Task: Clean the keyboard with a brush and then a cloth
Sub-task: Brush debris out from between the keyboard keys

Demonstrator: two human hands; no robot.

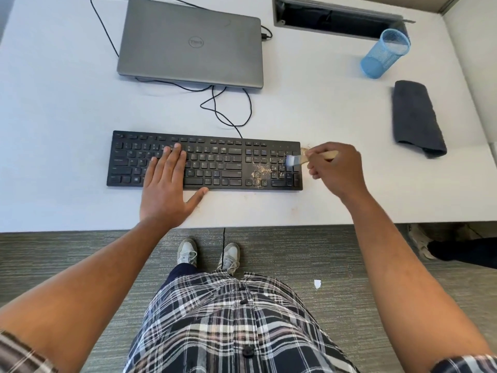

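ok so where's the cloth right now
In the head view the dark cloth lies folded on the desk's far right, just below the blue mesh cup.

The left hand [167, 184] is laid flat, fingers straight (thumb spread wide); the right hand [336, 170] is curled in a grip, both forearms extended forward.

The bench [67, 109] is bare to the left of the keyboard [215, 168] and in front of it. Behind the keyboard, a looped cable [228, 109] and a closed laptop [191, 43] are in the way. Right of the keyboard lie a folded cloth [415, 117] and a blue cup [386, 53].
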